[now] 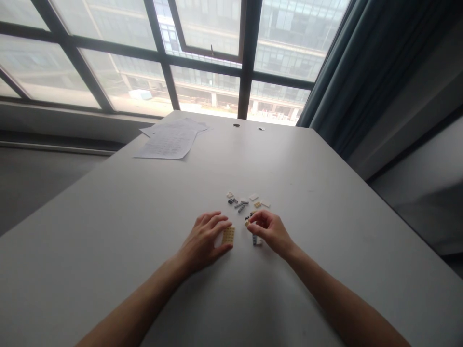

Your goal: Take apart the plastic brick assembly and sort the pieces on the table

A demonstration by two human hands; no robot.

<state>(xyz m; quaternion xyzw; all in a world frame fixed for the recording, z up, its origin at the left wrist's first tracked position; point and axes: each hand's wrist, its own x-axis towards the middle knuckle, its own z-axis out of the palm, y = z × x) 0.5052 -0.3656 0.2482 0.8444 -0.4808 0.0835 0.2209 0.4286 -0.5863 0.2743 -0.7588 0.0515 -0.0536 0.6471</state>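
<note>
A tan studded plate [228, 235] lies on the white table, with my left hand [207, 239] around it, thumb at its near edge and fingers at its far edge. Just right of it, my right hand [269, 232] pinches a small tan brick [247, 223] between thumb and fingertips. Below that hand lie a grey piece [254, 240] and a white piece [259, 241], partly covered. Beyond the hands are several loose bricks: dark ones [232, 201], long grey ones [241, 208], a yellowish one [257, 205] and flat white ones [265, 204].
Printed paper sheets [166, 142] lie at the far left of the white table [144, 207]. Two cable holes [236, 125] sit near its far edge. Beyond stand a window [210, 26] with dark frames and, to the right, a dark curtain [354, 62].
</note>
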